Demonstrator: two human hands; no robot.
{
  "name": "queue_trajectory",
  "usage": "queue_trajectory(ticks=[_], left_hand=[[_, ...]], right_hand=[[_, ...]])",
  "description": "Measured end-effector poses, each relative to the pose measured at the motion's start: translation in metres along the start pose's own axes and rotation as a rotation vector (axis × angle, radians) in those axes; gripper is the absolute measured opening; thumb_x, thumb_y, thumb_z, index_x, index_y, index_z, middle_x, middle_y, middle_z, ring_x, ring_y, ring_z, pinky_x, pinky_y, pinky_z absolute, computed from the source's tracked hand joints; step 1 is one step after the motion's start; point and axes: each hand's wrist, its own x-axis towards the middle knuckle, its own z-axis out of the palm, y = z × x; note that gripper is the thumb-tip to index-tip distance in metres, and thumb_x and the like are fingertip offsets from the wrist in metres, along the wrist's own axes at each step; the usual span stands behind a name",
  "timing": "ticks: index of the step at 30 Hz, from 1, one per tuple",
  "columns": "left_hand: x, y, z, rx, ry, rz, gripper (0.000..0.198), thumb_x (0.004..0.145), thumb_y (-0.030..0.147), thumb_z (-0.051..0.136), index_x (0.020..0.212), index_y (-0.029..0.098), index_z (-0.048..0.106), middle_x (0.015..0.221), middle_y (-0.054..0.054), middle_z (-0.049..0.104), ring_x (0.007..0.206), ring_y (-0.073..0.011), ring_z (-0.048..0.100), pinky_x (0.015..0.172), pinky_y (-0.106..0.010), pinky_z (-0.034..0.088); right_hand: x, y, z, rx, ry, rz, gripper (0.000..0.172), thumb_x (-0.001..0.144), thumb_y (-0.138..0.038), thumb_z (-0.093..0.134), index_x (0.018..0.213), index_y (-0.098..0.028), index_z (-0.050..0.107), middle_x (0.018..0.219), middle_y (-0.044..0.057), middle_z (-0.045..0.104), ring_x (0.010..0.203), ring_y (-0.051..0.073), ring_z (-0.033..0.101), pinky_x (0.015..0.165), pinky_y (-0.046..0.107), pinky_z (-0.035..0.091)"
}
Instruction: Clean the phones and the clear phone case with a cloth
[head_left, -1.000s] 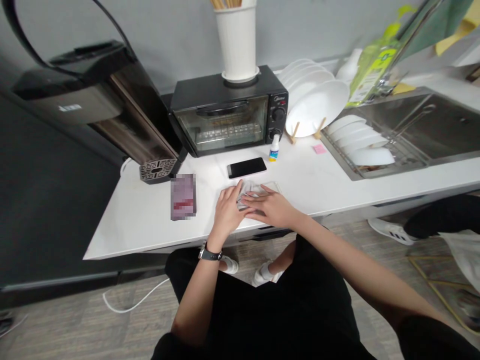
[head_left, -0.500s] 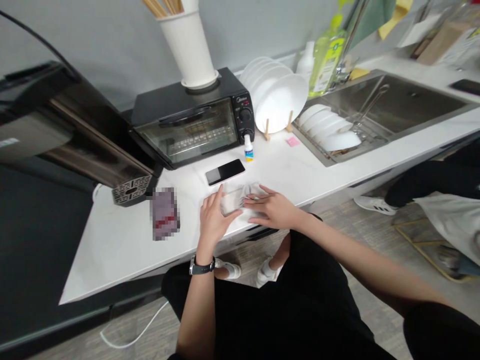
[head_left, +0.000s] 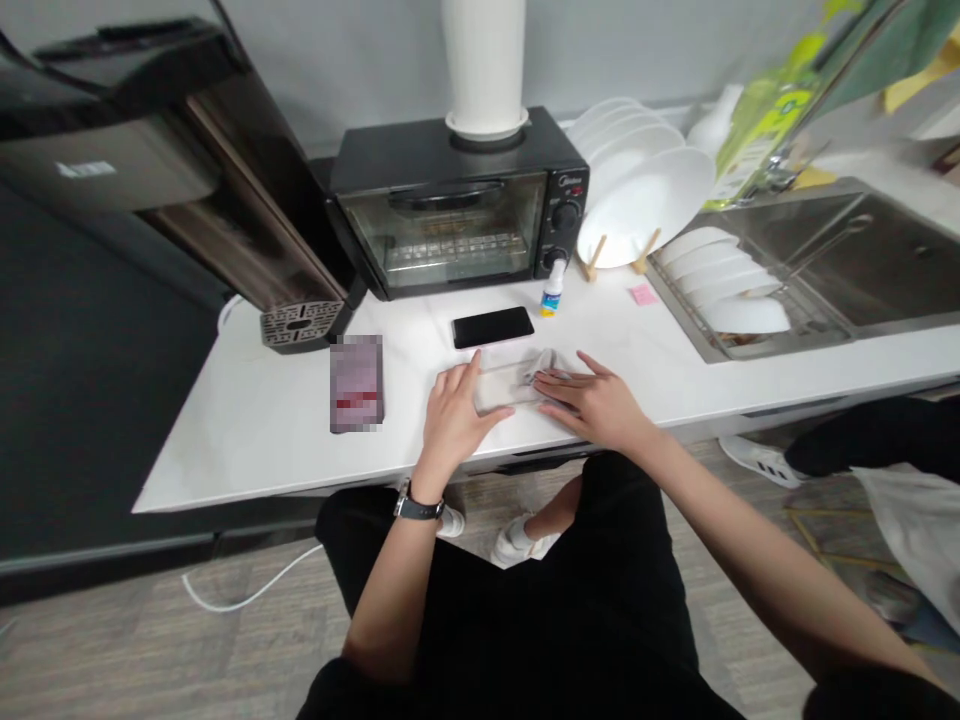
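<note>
A small clear plastic bag (head_left: 511,379) with something pale inside lies on the white counter (head_left: 255,440) near its front edge. My left hand (head_left: 452,420) rests on the bag's left end, fingers stretched flat. My right hand (head_left: 600,402) lies flat at the bag's right end, fingers spread and pressing it down. A black phone (head_left: 493,327) lies face up just behind the bag.
Behind stand a black toaster oven (head_left: 457,215) with a white holder (head_left: 484,65) on top, a small dropper bottle (head_left: 553,289), white plates (head_left: 649,205) in a rack and a sink (head_left: 840,260). A blurred pack (head_left: 356,383) lies left; a dark appliance (head_left: 150,170) looms far left.
My right hand has slid to the right along the bag and my hands are now further apart. The camera view has swung back to the right.
</note>
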Motion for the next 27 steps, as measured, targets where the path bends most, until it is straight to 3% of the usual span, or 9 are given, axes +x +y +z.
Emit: queue_trajectory(ticks=[5,9,13,19,23,27], left_hand=[[0.0,-0.007,0.001,-0.046,0.006,-0.015,0.076,0.062,0.042,0.049,0.12,0.023,0.003,0.108,-0.003,0.039,0.098,-0.022,0.032,0.085,-0.034,0.025],[0.0,-0.008,0.0,-0.047,-0.012,-0.001,0.067,0.068,0.037,0.044,0.12,0.023,0.005,0.108,-0.003,0.039,0.096,-0.0213,0.034,0.085,-0.033,0.026],[0.003,-0.004,-0.003,-0.04,-0.026,-0.002,0.067,0.065,0.041,0.047,0.119,0.025,0.012,0.109,-0.001,0.038,0.098,-0.023,0.032,0.086,-0.034,0.025],[0.006,0.0,-0.001,-0.037,-0.033,-0.038,0.066,0.06,0.045,0.05,0.116,0.028,0.02,0.108,0.0,0.04,0.098,-0.0254,0.031,0.082,-0.038,0.026],[0.006,-0.002,0.002,-0.051,-0.026,-0.019,0.067,0.059,0.043,0.052,0.116,0.028,0.02,0.108,0.0,0.04,0.099,-0.025,0.03,0.081,-0.039,0.027],[0.005,-0.002,-0.001,-0.059,-0.047,-0.009,0.065,0.061,0.039,0.05,0.117,0.028,0.019,0.107,0.0,0.041,0.096,-0.024,0.034,0.082,-0.038,0.028]], right_hand=[[0.009,-0.027,0.009,0.017,-0.056,-0.078,0.041,0.072,-0.04,0.033,0.111,-0.025,0.032,0.109,0.0,0.041,0.104,0.015,0.03,0.092,0.038,0.012],[0.036,-0.039,0.023,0.073,-0.066,-0.158,0.037,0.074,-0.04,0.031,0.108,-0.026,0.035,0.105,-0.001,0.045,0.104,0.014,0.031,0.091,0.039,0.01],[0.039,-0.02,0.018,0.062,-0.036,-0.114,0.037,0.073,-0.038,0.033,0.109,-0.027,0.033,0.107,0.0,0.043,0.104,0.015,0.03,0.091,0.04,0.011],[-0.001,0.011,-0.005,0.017,-0.025,0.016,0.036,0.074,-0.034,0.033,0.109,-0.029,0.033,0.109,-0.001,0.041,0.103,0.016,0.031,0.092,0.04,0.01],[-0.003,-0.007,0.0,0.065,-0.075,-0.048,0.038,0.073,-0.038,0.032,0.11,-0.028,0.032,0.109,-0.002,0.041,0.104,0.014,0.03,0.093,0.038,0.007],[0.025,-0.03,0.015,0.129,-0.074,-0.167,0.041,0.073,-0.042,0.03,0.11,-0.025,0.032,0.106,0.0,0.045,0.103,0.014,0.032,0.093,0.038,0.006]])
